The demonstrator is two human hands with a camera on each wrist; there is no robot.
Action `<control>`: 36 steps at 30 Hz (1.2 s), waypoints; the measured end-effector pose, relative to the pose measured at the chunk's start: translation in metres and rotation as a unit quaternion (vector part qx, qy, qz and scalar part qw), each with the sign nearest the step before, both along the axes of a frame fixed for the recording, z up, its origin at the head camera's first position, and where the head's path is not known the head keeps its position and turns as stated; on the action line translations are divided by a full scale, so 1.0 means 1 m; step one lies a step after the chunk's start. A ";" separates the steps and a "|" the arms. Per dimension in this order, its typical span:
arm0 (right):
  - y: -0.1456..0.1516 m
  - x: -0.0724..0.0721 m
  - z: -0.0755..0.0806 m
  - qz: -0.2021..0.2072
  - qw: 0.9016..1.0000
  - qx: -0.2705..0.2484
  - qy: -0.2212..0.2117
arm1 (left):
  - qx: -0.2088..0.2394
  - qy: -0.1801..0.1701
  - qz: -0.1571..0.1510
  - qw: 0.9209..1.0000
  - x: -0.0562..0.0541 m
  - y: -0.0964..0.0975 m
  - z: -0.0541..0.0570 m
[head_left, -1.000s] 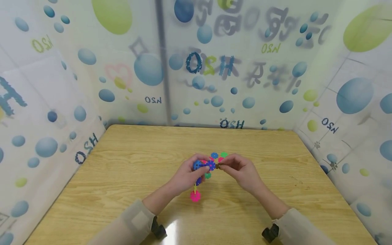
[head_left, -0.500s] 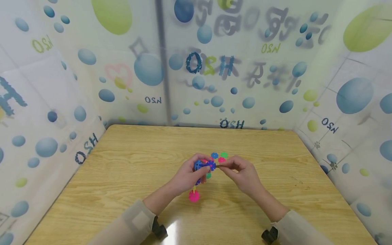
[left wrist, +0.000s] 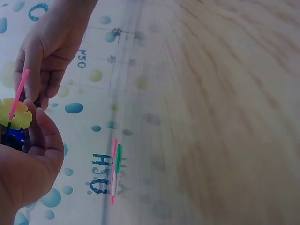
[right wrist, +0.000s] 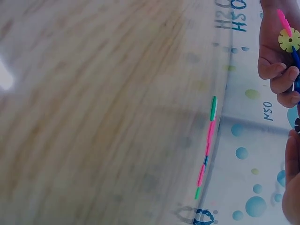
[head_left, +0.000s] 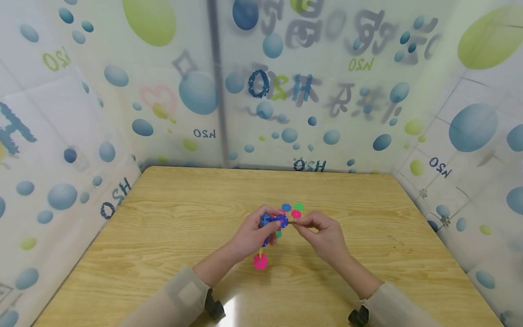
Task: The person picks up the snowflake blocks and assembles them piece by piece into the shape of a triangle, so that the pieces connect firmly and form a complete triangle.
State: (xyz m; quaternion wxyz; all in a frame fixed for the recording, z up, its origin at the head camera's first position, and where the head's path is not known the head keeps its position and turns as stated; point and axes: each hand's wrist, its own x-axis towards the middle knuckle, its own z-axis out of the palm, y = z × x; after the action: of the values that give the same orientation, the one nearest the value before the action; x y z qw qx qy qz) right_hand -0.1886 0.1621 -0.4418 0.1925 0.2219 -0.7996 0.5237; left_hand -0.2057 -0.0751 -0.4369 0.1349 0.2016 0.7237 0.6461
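In the head view my left hand [head_left: 250,232] grips a joined cluster of notched plastic snowflake discs. A dark blue disc [head_left: 281,221] shows at its thumb tip, and a pink disc [head_left: 260,261] hangs at the lower end. A yellow disc [left wrist: 17,114] links to the pink one in the left wrist view. My right hand [head_left: 327,236] pinches a brown snowflake disc [head_left: 291,222] between thumb and index finger. That disc is edge-on, right at the rim of the dark blue one. The left palm and fingers hide part of the cluster.
Loose discs lie on the wooden table [head_left: 184,195] just beyond the hands: a blue disc [head_left: 286,207], a light green disc [head_left: 299,206] and a pink disc [head_left: 296,214]. A green disc [head_left: 278,234] shows beside the left fingers. Patterned walls [head_left: 180,150] enclose the table's back and sides.
The brown disc has turned from partly face-on to edge-on in the right fingers. The right hand has shifted slightly down. The hanging pink disc swung a little left and back.
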 end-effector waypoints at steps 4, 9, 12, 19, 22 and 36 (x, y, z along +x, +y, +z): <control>-0.002 0.001 -0.001 -0.003 1.000 -0.005 0.006 | 0.008 -0.005 0.000 1.000 0.000 0.000 0.000; -0.004 0.001 -0.002 -0.008 1.000 -0.006 0.010 | 0.018 -0.020 0.004 1.000 -0.001 0.001 -0.002; -0.005 0.002 -0.002 -0.015 1.000 -0.004 0.010 | 0.021 -0.027 0.006 0.999 0.000 0.001 -0.002; -0.006 0.001 -0.001 -0.019 1.000 0.002 0.018 | 0.026 -0.037 0.007 0.999 -0.001 -0.002 -0.002; -0.007 0.000 -0.001 -0.017 0.999 0.004 0.028 | 0.026 -0.039 0.005 0.999 -0.001 -0.002 -0.001; -0.005 -0.001 0.000 0.003 0.994 0.047 0.102 | 0.007 -0.025 -0.003 1.000 -0.001 -0.002 0.000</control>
State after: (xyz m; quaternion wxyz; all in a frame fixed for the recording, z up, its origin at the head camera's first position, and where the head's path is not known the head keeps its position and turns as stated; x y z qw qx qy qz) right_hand -0.1898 0.1576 -0.4413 0.2611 0.2851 -0.7991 0.4605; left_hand -0.2062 -0.0772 -0.4369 0.1530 0.1884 0.7153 0.6553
